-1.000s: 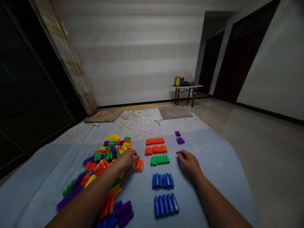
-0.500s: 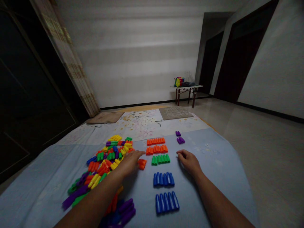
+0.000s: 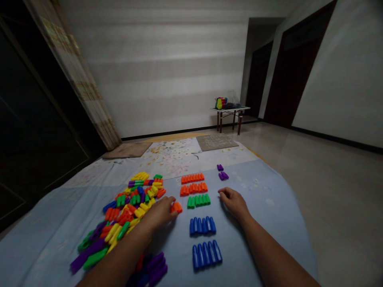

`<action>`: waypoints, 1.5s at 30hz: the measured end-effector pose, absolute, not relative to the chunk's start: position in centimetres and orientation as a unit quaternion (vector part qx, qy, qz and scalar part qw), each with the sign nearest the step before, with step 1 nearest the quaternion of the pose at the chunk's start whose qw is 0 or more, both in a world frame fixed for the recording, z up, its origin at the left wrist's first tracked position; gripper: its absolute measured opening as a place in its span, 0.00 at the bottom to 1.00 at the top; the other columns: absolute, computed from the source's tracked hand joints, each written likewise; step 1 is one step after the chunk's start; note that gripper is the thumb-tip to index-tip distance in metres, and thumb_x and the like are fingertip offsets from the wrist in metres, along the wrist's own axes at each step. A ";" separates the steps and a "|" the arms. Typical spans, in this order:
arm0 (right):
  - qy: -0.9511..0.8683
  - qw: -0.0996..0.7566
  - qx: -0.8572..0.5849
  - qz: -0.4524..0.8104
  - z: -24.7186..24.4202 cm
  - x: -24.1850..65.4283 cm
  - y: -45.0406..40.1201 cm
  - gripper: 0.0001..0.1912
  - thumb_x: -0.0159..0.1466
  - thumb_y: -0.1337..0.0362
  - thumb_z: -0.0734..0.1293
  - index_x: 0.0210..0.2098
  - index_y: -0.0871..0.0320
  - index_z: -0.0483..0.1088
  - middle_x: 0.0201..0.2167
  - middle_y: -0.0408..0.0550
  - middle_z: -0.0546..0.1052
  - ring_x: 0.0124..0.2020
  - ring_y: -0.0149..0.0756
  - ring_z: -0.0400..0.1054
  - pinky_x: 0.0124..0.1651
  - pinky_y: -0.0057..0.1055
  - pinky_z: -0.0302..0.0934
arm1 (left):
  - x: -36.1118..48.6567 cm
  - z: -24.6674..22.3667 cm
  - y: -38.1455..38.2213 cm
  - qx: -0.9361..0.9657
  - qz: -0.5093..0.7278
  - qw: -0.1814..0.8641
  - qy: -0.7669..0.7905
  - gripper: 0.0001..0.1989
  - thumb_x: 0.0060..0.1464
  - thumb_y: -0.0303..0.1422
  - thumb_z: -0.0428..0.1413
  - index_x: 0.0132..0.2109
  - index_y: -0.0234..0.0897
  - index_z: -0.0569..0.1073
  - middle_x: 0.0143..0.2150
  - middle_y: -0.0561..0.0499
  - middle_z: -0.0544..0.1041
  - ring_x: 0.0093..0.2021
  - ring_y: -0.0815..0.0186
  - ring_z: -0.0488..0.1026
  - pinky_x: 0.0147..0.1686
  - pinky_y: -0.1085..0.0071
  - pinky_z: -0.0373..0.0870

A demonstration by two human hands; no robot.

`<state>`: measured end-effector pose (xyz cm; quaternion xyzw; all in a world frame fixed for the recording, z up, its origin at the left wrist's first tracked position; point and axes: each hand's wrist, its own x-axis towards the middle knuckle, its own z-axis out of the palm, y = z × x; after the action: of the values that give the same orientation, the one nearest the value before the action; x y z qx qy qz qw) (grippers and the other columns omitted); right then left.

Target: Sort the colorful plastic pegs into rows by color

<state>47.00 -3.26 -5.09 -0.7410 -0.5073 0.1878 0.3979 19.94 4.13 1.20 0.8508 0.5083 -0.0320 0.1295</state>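
My left hand (image 3: 160, 212) is at the right edge of a mixed pile of bullet-shaped plastic blocks (image 3: 125, 215), its thumb and fingers closed around the left end of an orange plastic block (image 3: 177, 207). Loosely curled, my right hand (image 3: 235, 202) rests on the cloth with nothing visible in it. Between the hands lie two rows of orange blocks (image 3: 193, 189), a green row (image 3: 199, 201) and two blue rows (image 3: 202, 226). Small purple blocks (image 3: 223, 175) sit beyond my right hand.
A pale blue cloth (image 3: 257, 239) covers the near surface, with a flowered cloth (image 3: 176, 153) beyond. Two flat mats (image 3: 217, 142) lie at the far end. A small table (image 3: 229, 109) carrying a colourful bag (image 3: 221, 103) stands by the wall.
My left hand has drawn back and down from beside the orange rows and closed on the separate orange block. The right hand stays beside the green row. The view has shifted slightly.
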 end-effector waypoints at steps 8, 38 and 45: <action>-0.506 0.401 -0.741 0.185 -5.0 47.0 -3.2 0.14 0.58 0.58 0.59 0.36 0.53 0.73 0.32 0.43 0.78 0.36 0.36 0.70 0.39 0.29 0.60 | 19.9 0.6 5.0 0.844 -0.027 0.135 0.518 0.17 0.44 0.41 0.54 0.41 0.38 0.71 0.42 0.46 0.73 0.42 0.59 0.69 0.38 0.69 0.63; -0.501 0.395 -0.748 0.182 -5.1 47.0 -3.1 0.13 0.58 0.59 0.59 0.36 0.51 0.73 0.33 0.42 0.78 0.35 0.36 0.71 0.36 0.29 0.58 | 21.8 0.3 11.5 0.849 0.009 0.157 0.505 0.21 0.40 0.33 0.55 0.46 0.35 0.72 0.45 0.46 0.74 0.41 0.62 0.71 0.41 0.72 0.65; -0.503 0.393 -0.747 0.184 -4.9 47.0 -3.2 0.13 0.58 0.59 0.59 0.36 0.52 0.73 0.33 0.42 0.78 0.35 0.35 0.71 0.37 0.28 0.58 | 22.5 -0.5 11.6 0.843 0.018 0.171 0.511 0.25 0.42 0.36 0.55 0.50 0.36 0.70 0.47 0.45 0.72 0.44 0.61 0.70 0.43 0.71 0.64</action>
<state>46.96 -3.17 -4.94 -0.7474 -0.5028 0.1842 0.3934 22.51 11.60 -0.49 0.8425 0.5106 0.0179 0.1708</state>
